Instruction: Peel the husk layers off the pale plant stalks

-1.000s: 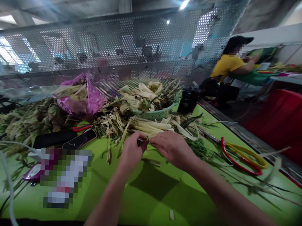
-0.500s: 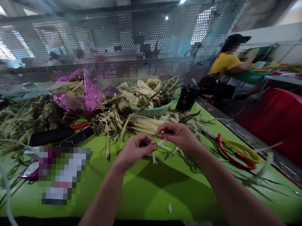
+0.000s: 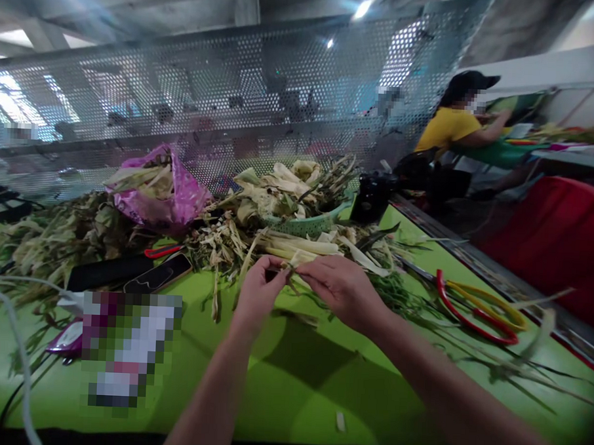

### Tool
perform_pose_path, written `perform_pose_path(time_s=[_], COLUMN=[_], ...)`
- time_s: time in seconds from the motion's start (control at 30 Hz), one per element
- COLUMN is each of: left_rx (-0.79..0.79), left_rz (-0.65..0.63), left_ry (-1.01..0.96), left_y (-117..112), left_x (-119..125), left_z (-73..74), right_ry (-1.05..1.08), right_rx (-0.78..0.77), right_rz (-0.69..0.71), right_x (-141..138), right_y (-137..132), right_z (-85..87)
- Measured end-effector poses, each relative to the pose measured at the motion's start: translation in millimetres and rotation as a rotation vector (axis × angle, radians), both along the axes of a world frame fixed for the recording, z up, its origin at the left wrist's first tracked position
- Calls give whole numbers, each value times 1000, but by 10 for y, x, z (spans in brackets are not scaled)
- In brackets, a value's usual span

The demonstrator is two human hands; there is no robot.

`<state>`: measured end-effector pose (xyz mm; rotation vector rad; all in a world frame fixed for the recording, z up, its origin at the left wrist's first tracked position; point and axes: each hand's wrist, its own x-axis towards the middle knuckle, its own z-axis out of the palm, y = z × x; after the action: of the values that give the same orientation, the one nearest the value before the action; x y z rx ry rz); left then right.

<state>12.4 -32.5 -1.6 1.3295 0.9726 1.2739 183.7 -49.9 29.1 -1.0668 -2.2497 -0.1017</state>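
My left hand (image 3: pixel 259 288) pinches a small pale piece of corn husk (image 3: pixel 293 267) between thumb and fingers, above the green table. On the other side, my right hand (image 3: pixel 342 289) closes its fingertips on the same husk. The fingers partly cover it, so its full shape is hidden. Just behind the hands lie long pale husk strips (image 3: pixel 303 245). A green basket (image 3: pixel 304 227) heaped with dry husks stands beyond them.
Red-and-yellow-handled scissors (image 3: pixel 477 315) lie at the right. Left are a pink bag (image 3: pixel 182 201) of husks, a phone (image 3: pixel 157 273), a red cutter (image 3: pixel 162 251) and a white cable (image 3: pixel 13 344). A person in yellow (image 3: pixel 449 127) sits beyond a red chair (image 3: pixel 562 240).
My right hand has come down and left, close to my left hand, and now grips the husk piece there. The view has shifted slightly.
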Motion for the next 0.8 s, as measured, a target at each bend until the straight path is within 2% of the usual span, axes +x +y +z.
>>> perform_pose_path(time_s=[0.13,0.27,0.4,0.57,0.7,0.8], left_rx=[170,315,395,423,420,289], left_rz=[98,164,192,188,95,-114], left_ry=[247,413,522,636,637,486], left_y=[-8,-53,-74,-87,-68,-60], left_x=[15,17,19,20,15,19], left_z=[-21,-11,-19,-28,-21,-6], right_ry=[-149,-225,-190,-86,65,281], right_rx=[38,39,25,-46,-188,-388], right_rz=[-30,-43,-37,24,52,66], right_x=[-55,-95,-121,-135,-53,67], right_y=[-32,-50,-80,-88,-3,99], right_z=[-16,-53,-49,-57,-47,-19])
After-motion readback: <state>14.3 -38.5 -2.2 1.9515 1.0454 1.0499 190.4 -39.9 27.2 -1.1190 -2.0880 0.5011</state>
